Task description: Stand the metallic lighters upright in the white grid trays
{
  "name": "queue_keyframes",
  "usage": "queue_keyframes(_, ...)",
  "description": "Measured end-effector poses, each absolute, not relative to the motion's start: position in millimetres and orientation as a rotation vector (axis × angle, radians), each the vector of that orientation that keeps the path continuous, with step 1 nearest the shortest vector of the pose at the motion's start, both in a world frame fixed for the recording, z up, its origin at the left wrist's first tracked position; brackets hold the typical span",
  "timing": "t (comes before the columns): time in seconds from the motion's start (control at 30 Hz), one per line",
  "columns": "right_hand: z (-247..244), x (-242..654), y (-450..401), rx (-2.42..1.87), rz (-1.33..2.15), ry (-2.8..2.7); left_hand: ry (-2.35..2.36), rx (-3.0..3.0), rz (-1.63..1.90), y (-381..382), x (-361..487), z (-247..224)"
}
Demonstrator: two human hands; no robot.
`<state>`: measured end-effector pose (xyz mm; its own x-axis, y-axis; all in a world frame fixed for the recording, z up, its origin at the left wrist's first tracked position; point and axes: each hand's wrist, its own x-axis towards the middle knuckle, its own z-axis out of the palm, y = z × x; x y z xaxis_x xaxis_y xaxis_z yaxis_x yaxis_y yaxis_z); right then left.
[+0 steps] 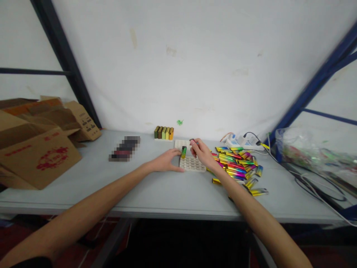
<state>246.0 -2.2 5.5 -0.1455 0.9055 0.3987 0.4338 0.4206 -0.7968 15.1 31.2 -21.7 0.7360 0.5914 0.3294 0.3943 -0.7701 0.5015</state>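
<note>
One glossy green-and-yellow cylinder (183, 152) stands upright at the left side of a white, rigid-looking tray with rows of rounded sockets (193, 164), set mid-table. Left hand (166, 160): spread wide, thumb by the tray's front left corner, fingers near the cylinder. Right hand (201, 152): fingertips pinched on one small dark-and-reddish piece (192, 141), mostly hidden, above the tray. A pale socketed section (181, 143) lies behind; cannot tell whether it is a second tray. To the right, a loose heap of shiny metallic-coloured cylinders (234, 167) in gold, red, green, magenta and blue; at least twenty, overlaps prevent an exact count. Near the wall, one upright block of matte cylinders (164, 133), front row five: two dark, two yellowish, one orange. Right rear: one white plastic power strip (244, 142) with cables. Far right: crinkled clear plastic bagging (304, 149). Left: one dark blurred oblong (125, 149), then creased brown corrugated cardboard boxes (41, 160), at least two. Smooth grey tabletop (167, 193) beneath.
</note>
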Motion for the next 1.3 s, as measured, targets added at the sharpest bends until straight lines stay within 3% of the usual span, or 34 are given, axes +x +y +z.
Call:
queue_keyframes(0.2, 10, 250, -8, -1.159, 0.129, -2.023, 0.769, 2.523, 0.692, 31, 17, -23)
queue_keyframes(0.7, 15, 253, -7, -1.291, 0.244, -2.307, 0.752, 2.546, 0.681, 33, 17, -24)
queue_keyframes(1.0, 19, 240, -10, -1.374, -0.074, -2.472, 0.774, 2.543, 0.682, 32, 15, -24)
queue_keyframes(1.3, 52, 324, -12, -1.617, -0.022, -2.373, 0.782, 2.537, 0.630, 33, 14, -21)
